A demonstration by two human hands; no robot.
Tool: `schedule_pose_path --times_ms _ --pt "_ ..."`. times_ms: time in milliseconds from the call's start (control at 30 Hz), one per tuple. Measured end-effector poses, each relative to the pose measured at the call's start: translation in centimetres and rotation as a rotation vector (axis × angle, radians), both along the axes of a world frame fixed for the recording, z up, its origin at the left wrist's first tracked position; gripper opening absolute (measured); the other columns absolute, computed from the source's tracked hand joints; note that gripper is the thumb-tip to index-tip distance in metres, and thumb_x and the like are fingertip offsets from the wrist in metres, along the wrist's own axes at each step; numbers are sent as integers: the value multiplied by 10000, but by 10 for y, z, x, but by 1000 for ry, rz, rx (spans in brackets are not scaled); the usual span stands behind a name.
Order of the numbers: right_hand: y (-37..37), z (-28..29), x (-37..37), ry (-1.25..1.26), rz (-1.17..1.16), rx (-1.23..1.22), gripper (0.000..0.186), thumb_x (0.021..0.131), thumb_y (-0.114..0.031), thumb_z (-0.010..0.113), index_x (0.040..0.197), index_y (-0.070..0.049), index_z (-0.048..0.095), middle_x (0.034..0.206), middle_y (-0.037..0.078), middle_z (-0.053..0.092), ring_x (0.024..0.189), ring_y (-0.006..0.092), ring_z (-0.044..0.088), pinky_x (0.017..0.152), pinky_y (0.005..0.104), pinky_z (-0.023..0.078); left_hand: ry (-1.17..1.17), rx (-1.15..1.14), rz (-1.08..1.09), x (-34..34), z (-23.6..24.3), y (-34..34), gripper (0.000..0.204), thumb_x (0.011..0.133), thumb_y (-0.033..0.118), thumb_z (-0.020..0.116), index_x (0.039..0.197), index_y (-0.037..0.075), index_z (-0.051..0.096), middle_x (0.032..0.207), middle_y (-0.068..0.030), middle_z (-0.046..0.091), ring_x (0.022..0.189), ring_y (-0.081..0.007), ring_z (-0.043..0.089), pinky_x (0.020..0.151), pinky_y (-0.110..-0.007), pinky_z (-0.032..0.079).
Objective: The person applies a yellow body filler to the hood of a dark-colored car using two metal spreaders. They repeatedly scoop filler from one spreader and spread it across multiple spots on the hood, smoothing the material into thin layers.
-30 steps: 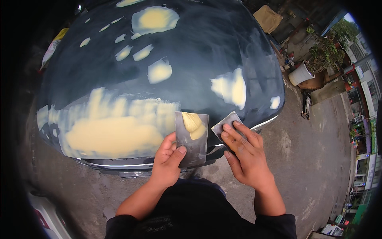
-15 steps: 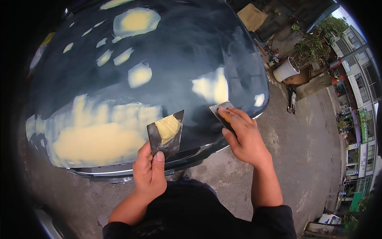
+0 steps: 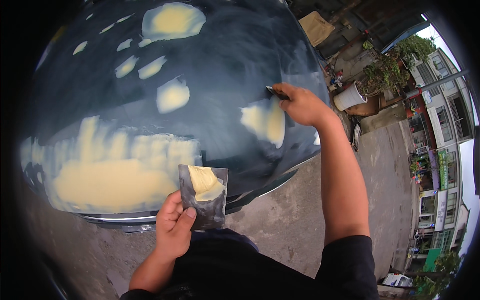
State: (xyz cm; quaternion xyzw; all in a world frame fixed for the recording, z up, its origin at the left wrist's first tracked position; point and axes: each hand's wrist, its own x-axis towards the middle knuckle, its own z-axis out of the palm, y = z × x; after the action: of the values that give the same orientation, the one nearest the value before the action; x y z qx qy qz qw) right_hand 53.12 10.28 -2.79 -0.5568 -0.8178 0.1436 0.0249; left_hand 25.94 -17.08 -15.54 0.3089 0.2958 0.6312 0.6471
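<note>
My left hand [image 3: 175, 226] grips a dark, flat rectangular putty board [image 3: 212, 212] by its left edge, thumb on top. A lump of pale yellow putty [image 3: 202, 181] sits on the board's upper part. In my right hand [image 3: 300, 104] is a thin putty spreader [image 3: 272, 92], mostly hidden by the fingers, its corner at the dark car hood [image 3: 220, 95]. Just below that hand lies a smeared yellow putty patch [image 3: 267, 120] on the hood's right side. A large putty patch [image 3: 115, 180] covers the hood's front left.
Smaller putty patches, such as one mid-hood [image 3: 173, 95], dot the surface. Concrete ground [image 3: 280, 220] runs along the car's front edge. To the right stand a white plant pot [image 3: 350, 96] and a leafy shrub [image 3: 385, 70]. Buildings and a white vehicle [image 3: 398, 280] are farther off.
My right hand has moved up the hood with the spreader, from below the right patch to its upper edge. My left hand has lowered slightly, and the board now faces up more squarely.
</note>
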Motion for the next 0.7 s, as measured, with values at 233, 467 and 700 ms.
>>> schedule_pose_path --times_ms 233,467,700 --pt "-50 -6 -7 17 -36 -31 491 899 -113 590 1387 -63 589 1285 193 667 1237 384 587 1054 429 461 -37 -10 -4 -5 -4 8 452 1012 -34 517 1454 -71 428 1381 -168 617 1274 -208 589 1112 -354 418" --pt "-117 -35 -1 134 -20 89 466 922 -91 573 1388 -94 585 1391 126 631 1352 330 516 997 574 450 -33 -11 -7 -5 8 18 453 1005 -29 504 1450 -66 427 1337 -181 642 1244 -213 608 1081 -371 461" --pt "-167 -52 -1 113 -45 151 525 879 -67 655 1394 -88 561 1391 92 631 1321 329 540 942 509 476 -35 -67 -6 -1 9 16 463 987 -7 551 1437 -44 452 1327 -161 643 1237 -212 607 1079 -367 461"
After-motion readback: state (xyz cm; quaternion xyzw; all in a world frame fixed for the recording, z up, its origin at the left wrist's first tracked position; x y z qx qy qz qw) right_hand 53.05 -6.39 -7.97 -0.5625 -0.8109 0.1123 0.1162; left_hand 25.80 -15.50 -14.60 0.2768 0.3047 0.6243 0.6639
